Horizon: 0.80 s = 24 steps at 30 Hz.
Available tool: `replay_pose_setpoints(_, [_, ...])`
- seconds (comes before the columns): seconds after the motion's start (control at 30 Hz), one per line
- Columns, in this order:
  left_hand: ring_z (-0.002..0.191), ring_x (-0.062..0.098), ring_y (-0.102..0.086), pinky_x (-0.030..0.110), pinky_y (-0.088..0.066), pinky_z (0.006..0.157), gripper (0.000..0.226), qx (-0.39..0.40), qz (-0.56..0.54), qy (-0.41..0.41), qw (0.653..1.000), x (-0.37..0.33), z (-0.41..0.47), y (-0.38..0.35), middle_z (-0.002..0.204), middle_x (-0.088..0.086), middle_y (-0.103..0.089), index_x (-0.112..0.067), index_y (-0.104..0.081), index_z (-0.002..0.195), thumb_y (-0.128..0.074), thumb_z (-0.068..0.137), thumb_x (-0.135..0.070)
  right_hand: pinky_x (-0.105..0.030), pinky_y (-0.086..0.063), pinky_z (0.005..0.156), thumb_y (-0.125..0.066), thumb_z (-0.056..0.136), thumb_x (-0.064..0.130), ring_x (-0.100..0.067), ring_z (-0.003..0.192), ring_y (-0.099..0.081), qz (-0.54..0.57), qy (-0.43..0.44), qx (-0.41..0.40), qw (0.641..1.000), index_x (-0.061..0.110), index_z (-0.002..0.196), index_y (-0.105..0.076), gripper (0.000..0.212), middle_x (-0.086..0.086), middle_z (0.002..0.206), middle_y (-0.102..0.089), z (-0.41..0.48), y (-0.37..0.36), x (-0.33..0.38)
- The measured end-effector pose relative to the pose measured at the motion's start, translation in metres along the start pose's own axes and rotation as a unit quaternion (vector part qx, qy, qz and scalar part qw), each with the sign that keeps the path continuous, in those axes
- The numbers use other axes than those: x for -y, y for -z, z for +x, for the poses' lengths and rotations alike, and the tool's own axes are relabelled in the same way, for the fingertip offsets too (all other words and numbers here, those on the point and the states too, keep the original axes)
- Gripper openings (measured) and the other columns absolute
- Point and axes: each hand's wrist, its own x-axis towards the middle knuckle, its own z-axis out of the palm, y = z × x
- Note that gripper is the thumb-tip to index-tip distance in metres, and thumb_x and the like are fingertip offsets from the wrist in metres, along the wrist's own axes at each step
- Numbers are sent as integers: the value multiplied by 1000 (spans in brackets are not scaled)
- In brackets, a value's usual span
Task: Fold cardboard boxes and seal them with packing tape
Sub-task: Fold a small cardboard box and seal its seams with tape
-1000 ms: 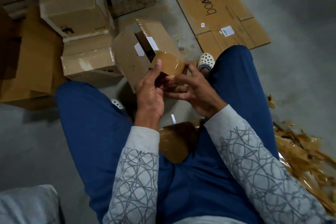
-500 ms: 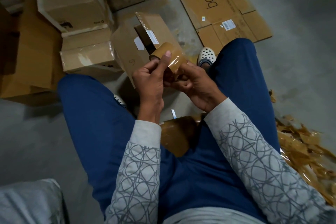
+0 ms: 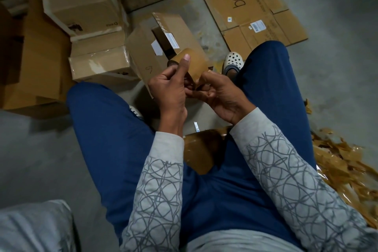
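Stacked boxes (image 3: pixel 81 6): far left on the floor (image 3: pixel 337 57), partly cut off by the frame.
Open box (image 3: pixel 143 55): on its side, just behind the hands.
Left hand (image 3: pixel 169 92): grips the roll of tape (image 3: pixel 196 63) from below left, thumb straight up against its outer face.
Roll of tape: held above the knees, between both hands; its core is hidden.
Right hand (image 3: pixel 221 92): fingers curled, pinching the roll's lower right edge; a loose end cannot be made out.
Flat cardboard sheet (image 3: pixel 251 6): upper right.
Tape scraps (image 3: pixel 343 170): heap at the right edge.
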Motion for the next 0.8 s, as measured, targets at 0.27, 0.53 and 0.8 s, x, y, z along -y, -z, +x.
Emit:
replay_pose_setpoints(0.27, [58, 19, -55, 33, -47, 57, 30, -6, 13, -26, 1000, -1, -1, -3, 57, 0, -60, -18, -70, 58, -81, 87, -20, -39, -59, 91, -55, 96, 3, -23, 93, -70, 25, 2, 14, 1000, 3, 115, -56, 19, -13, 100, -68, -1, 1, 2])
replay_pose_setpoints(0.53, [56, 22, -46, 31, -42, 53, 32, -24, 16, -39, 999, 3, 1, -1, 57, 10, -52, -9, -67, 60, -80, 88, -18, -30, -60, 75, -48, 94, -4, -17, 76, -71, 51, -16, -3, 999, 5, 108, -56, 19, -10, 84, -72, -1, -5, 2])
replay_pose_setpoints(0.8, [48, 21, -44, 29, -38, 47, 29, -18, 13, -55, 998, -7, -3, -8, 52, 5, -52, -15, -70, 61, -81, 87, -22, -28, -63, 75, -41, 94, -18, -9, 62, -70, 2, -2, -24, 1000, 0, 119, -56, 34, -11, 88, -70, -2, -6, -5])
